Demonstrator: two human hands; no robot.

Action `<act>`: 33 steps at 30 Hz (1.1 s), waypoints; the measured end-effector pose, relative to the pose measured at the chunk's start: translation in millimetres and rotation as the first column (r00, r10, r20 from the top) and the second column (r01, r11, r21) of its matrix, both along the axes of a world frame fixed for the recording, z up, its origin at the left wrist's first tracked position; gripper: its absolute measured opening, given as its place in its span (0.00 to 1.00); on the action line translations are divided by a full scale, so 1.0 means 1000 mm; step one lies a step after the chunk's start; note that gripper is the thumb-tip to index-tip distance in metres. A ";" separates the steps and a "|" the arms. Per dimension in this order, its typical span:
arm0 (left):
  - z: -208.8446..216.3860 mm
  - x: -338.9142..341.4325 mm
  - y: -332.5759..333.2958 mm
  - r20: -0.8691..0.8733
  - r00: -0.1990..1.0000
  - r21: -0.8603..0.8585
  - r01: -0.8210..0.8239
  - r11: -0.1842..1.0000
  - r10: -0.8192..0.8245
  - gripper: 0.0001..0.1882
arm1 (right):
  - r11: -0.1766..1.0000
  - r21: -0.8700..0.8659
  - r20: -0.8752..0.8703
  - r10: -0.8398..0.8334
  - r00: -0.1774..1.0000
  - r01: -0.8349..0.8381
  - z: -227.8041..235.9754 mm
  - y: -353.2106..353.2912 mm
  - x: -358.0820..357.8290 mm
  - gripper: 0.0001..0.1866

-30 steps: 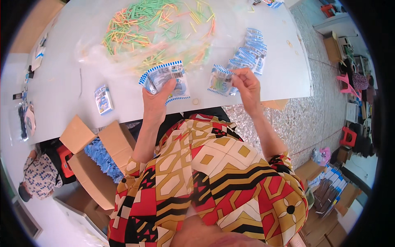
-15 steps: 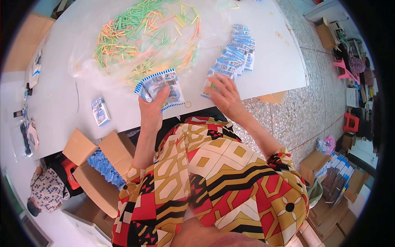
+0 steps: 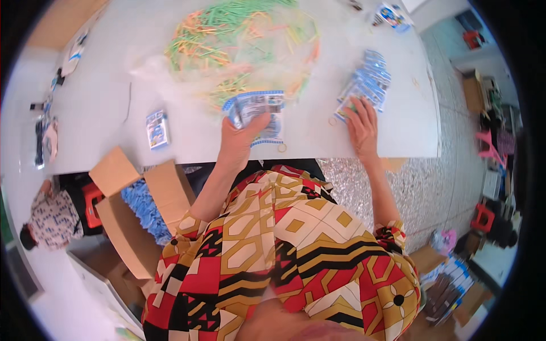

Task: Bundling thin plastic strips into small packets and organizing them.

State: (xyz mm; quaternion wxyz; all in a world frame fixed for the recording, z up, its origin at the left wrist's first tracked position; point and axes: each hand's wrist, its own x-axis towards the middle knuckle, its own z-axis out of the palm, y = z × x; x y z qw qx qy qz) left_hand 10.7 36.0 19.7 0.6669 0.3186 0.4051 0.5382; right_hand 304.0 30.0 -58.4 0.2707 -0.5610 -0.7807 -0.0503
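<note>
My left hand (image 3: 238,136) is closed on several blue-and-white plastic packets (image 3: 270,108), with the thumb pressed across their face. They are held a little above the table, in front of my body. To the right, my right hand (image 3: 363,126) has its fingers bent over the near end of an overlapping row of similar packets (image 3: 371,79). It grips the nearest packet there; the exact fingertip contact is blurred. A small blue-and-white box or pack (image 3: 157,130) lies on the table to the left of my left hand.
A heap of green, orange and yellow sticks (image 3: 219,42) lies on clear plastic beyond my hands. Rubber bands (image 3: 282,148) are on the white table (image 3: 102,136). An open carton (image 3: 128,244) with blue contents stands lower left. Another person (image 3: 51,219) is at the far left.
The whole view has shifted, so the table things appear moved. My right hand's fingers, spread before, are now closer together on the near packet. My left hand keeps its packets.
</note>
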 end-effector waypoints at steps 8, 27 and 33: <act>-0.013 -0.012 0.003 0.004 1.000 -0.026 0.008 1.000 -0.008 0.14 | 0.997 -0.069 -0.130 0.020 0.991 -0.029 0.048 0.009 -0.043 0.15; 0.004 -0.049 -0.011 -0.165 0.986 0.081 0.018 0.997 -0.005 0.12 | 0.674 -0.457 -0.589 0.260 0.765 -0.581 0.126 0.048 -0.167 0.06; -0.004 -0.052 -0.010 -0.113 0.991 0.060 -0.062 0.996 0.068 0.15 | 0.720 -0.340 -0.617 0.315 0.721 -0.606 0.132 0.047 -0.174 0.09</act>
